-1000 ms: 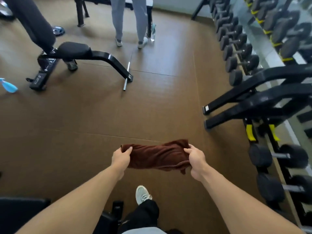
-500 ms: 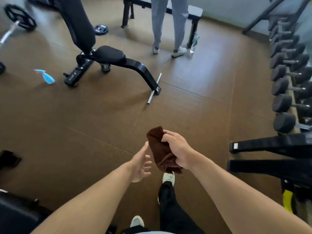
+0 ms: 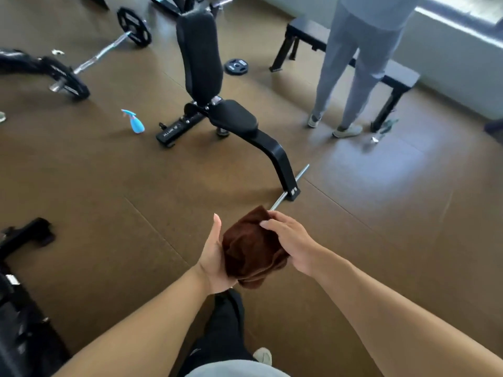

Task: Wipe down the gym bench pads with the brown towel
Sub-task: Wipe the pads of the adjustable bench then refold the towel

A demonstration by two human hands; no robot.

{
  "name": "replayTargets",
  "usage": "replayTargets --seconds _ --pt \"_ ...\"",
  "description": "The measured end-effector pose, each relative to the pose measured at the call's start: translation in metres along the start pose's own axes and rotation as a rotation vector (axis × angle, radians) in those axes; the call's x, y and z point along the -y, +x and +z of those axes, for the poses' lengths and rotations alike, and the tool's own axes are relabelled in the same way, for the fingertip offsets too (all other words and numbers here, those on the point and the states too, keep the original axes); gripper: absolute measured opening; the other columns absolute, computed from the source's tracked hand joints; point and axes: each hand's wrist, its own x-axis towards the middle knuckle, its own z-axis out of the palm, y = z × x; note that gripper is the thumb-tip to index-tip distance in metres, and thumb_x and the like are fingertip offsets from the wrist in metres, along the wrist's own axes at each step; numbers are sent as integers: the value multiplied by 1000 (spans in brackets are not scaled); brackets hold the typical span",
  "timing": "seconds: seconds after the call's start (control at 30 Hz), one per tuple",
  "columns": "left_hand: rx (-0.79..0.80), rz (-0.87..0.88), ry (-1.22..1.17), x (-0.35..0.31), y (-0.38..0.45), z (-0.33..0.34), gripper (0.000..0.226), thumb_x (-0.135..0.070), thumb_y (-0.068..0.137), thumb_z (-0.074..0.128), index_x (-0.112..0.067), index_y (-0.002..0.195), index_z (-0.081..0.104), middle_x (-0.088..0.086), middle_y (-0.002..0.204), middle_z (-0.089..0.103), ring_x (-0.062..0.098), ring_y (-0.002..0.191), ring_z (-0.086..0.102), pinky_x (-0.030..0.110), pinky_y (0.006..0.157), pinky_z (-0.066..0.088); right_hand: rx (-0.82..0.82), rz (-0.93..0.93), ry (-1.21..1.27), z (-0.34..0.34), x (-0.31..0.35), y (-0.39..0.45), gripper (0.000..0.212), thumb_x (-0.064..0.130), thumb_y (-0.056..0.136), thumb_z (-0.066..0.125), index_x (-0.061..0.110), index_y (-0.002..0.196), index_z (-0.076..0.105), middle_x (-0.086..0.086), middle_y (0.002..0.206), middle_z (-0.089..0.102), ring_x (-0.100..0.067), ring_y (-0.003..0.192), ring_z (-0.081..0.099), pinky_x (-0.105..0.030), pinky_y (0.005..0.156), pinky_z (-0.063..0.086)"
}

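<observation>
Towel (image 3: 251, 248), brown and bunched, sits between my two hands above the floor (image 3: 109, 213). My left hand (image 3: 215, 257) cups it from the left with straight fingers, and my right hand (image 3: 292, 240) grips it from the right. Farther off stands the bench (image 3: 215, 85), a blue spray bottle (image 3: 134, 122) just left of it.

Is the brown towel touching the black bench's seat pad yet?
Apart. The head view shows the brown towel held between both hands, with bare floor separating it from the black seat pad.
</observation>
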Motion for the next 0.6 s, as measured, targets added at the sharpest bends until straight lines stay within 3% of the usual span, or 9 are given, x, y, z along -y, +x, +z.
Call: replayTargets --seconds 0.07,0.13,0.2,0.27,0.37,0.43,0.5,0.57,0.6 --pt "-15 27 -16 -28 27 -4 94 -83 89 29 -11 142 56 22 144 55 41 136 50 54 117 33 42 2 -117 -5 19 32 29 26 88 82 24 116 75 -1 104 81 -19 95 77 -42 93 62" --pt "-87 85 -19 -53 51 -7 70 -65 99 35 -11 132 66 21 135 62 40 126 59 52 107 44 48 -30 -212 -5 35 56 30 21 86 85 24 115 76 0 102 81 -20 95 78 -44 92 63" --pt "-265 115 88 -96 90 -19 53 -47 97 47 -8 124 70 16 122 69 34 109 65 42 90 52 68 -83 -236 -2 63 90 30 17 89 82 26 116 75 0 103 81 -21 95 78 -42 85 65" --pt "-444 98 211 -138 121 -29 60 -43 81 65 -4 126 65 11 111 69 29 97 63 34 74 48 113 -140 -275 2 100 120 29 16 90 81 27 116 73 1 103 80 -19 92 78 -37 74 65" --pt "-650 26 354 -200 149 -28 37 -40 84 62 -20 115 65 2 111 70 19 92 63 31 72 44 155 -251 -486 6 156 158 26 18 91 80 29 114 72 7 102 79 -9 90 76 -32 76 65" --pt "-640 38 402 -235 167 -24 46 -38 87 58 -28 132 56 -3 122 61 19 102 60 32 78 40 182 -274 -552 3 189 178 25 18 93 78 33 111 71 10 102 78 -6 93 74 -32 84 64" --pt "-536 95 525 -264 182 -22 54 -35 94 59 -34 146 44 -2 138 57 14 113 62 26 79 45 214 -246 -524 -7 222 198 24 15 94 77 30 112 72 5 103 79 -9 95 76 -30 83 63" --pt "-401 75 629 -287 198 -17 25 -31 103 49 -23 123 63 8 127 68 6 94 70 21 73 55 247 -227 -477 -25 255 222 24 11 94 76 24 114 73 2 103 80 -12 94 77 -26 76 62" --pt "-335 12 645 -298 202 -14 28 -36 106 42 -21 112 65 11 122 70 7 93 70 24 79 56 239 -227 -466 -35 272 236 25 9 94 76 22 115 73 3 101 80 -12 92 77 -23 72 61"
